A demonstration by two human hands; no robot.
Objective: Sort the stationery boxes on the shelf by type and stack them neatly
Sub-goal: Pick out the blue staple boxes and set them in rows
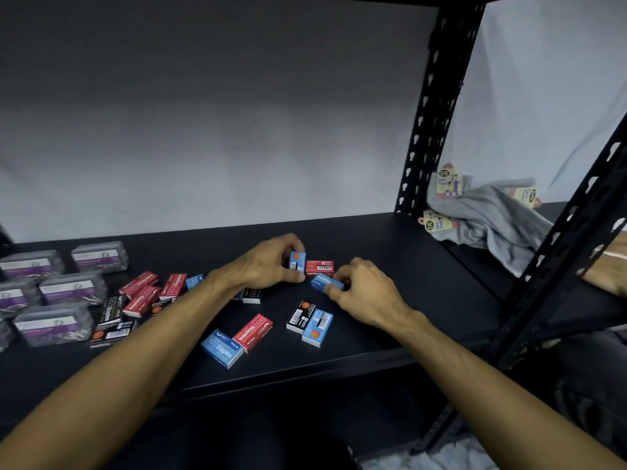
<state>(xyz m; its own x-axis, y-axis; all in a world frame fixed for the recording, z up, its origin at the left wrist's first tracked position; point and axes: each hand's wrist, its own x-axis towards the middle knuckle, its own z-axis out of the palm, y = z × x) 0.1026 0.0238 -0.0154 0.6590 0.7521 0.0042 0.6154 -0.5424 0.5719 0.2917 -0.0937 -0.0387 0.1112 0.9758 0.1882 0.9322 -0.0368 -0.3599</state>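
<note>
Small staple boxes in blue, red and black lie scattered on the black shelf (pixel 390 252). My left hand (pixel 268 262) pinches an upright blue box (pixel 297 262) at the middle of the shelf. My right hand (pixel 363 293) grips another blue box (pixel 324 282) lying flat just in front of a red box (pixel 319 268). Nearer the front edge lie a blue box (pixel 222 347) beside a red box (pixel 252 332), and a black box (pixel 300 315) beside a blue box (pixel 317 327). Several red boxes (pixel 140 290) and black boxes (pixel 110 310) sit to the left.
Clear plastic cases of clips (pixel 54 323) with purple labels fill the shelf's left end. A black perforated upright (pixel 427 106) stands at the back right. Beyond it grey face towels (pixel 485 215) with tags lie on the neighbouring shelf. A white wall backs the shelf.
</note>
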